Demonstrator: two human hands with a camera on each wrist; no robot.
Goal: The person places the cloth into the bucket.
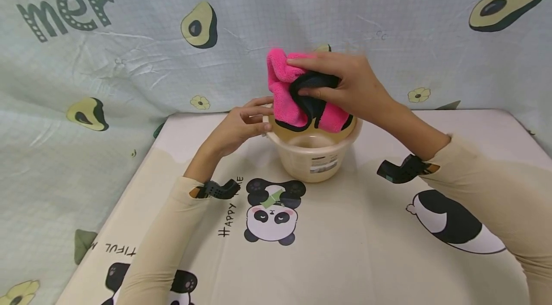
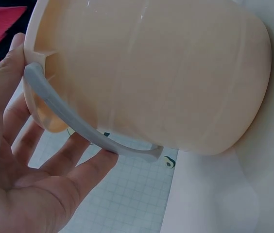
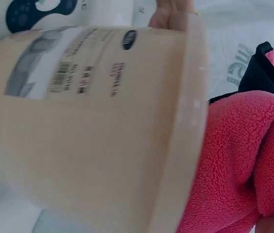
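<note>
A cream plastic bucket (image 1: pixel 319 156) stands upright on the table. My left hand (image 1: pixel 241 125) holds its rim on the left side; the bucket's grey handle (image 2: pixel 78 124) hangs beside those fingers. Above the bucket's opening, my right hand (image 1: pixel 345 80) grips a bunched pink cloth (image 1: pixel 286 99) with a dark backing and dark edging. Its lower folds hang down at the opening and hide part of the inside. In the right wrist view, the fluffy pink cloth (image 3: pixel 234 155) lies beyond the bucket rim (image 3: pixel 180 131), and most of the right hand is out of sight.
The table (image 1: pixel 327 247) has a pale cover with printed pandas and lettering. Behind it hangs a light curtain (image 1: pixel 258 17) with avocado prints. A printed label (image 3: pixel 54 68) is on the bucket's side. Each wrist wears a dark device, such as the right one (image 1: pixel 401 169).
</note>
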